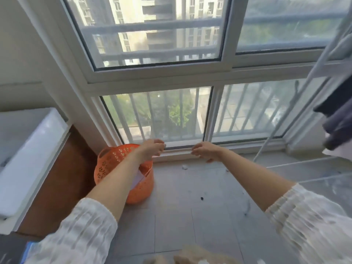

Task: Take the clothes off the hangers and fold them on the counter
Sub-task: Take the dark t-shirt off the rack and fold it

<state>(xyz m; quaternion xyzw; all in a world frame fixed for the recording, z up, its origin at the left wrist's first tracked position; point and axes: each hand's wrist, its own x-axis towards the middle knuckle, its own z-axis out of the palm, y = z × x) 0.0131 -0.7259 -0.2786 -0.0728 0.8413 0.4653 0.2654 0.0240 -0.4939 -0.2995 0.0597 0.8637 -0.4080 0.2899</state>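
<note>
Clothes: dark navy and grey garments, hanging bunched at the right edge of view, beside a white drying rack; hangers not discernible.
Progress: judged early; garments on the rack not yet taken down; nothing folded in view.
Remaining: removal from hangers, carrying to the counter, folding.
Counter: white top over a brown cabinet, at the left edge, well apart from the clothes.
Left hand: extended forward over the orange basket; grip loosely curled, holding nothing as far as visible.
Right hand: extended forward near the window sill; grip relaxed, fingers slightly bent, no object held.
Floor: grey tiles, small specks of debris.
</note>
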